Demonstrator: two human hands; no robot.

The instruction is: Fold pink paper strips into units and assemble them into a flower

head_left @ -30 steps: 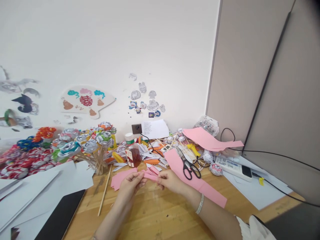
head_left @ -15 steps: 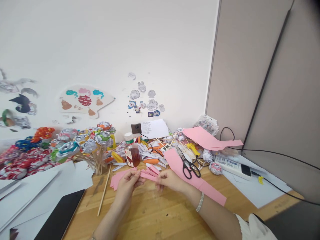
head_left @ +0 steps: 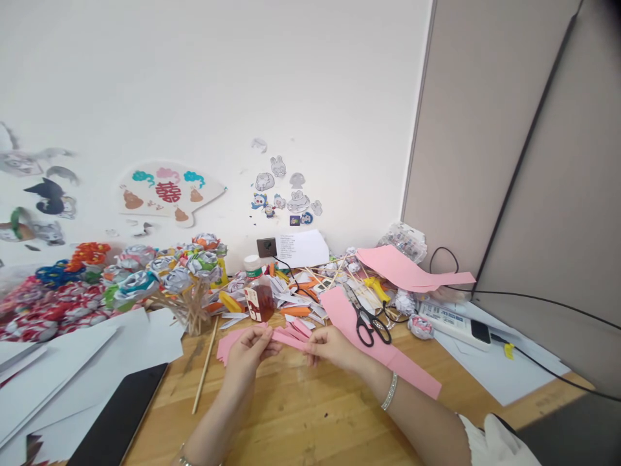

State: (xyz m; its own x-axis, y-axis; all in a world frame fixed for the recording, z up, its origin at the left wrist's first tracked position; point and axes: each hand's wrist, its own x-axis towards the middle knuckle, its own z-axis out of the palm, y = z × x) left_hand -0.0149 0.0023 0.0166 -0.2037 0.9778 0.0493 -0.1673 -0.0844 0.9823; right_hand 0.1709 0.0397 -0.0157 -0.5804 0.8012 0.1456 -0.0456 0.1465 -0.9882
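Between my two hands a narrow pink paper strip (head_left: 289, 338) is stretched above the wooden table (head_left: 291, 414). My left hand (head_left: 251, 349) pinches its left end between thumb and fingers, and my right hand (head_left: 330, 346) pinches the right end. Just behind the strip lie more folded pink paper pieces (head_left: 303, 327). A stack of cut pink paper (head_left: 226, 342) rests beside my left hand, partly hidden by it. Black-handled scissors (head_left: 371, 325) lie on a long pink sheet (head_left: 410, 372) to the right of my right hand.
A bottle of reddish liquid (head_left: 260, 298) stands behind my hands, amid paper scraps (head_left: 295, 310). Paper flowers on sticks (head_left: 187, 272) fill the left back. A wooden stick (head_left: 204, 369), white sheets (head_left: 121, 346) and a black flat object (head_left: 119, 414) lie left; a power strip (head_left: 451, 323) sits right.
Both hands keep their pinch on the pink strip and have barely moved. The whole view has shifted slightly.
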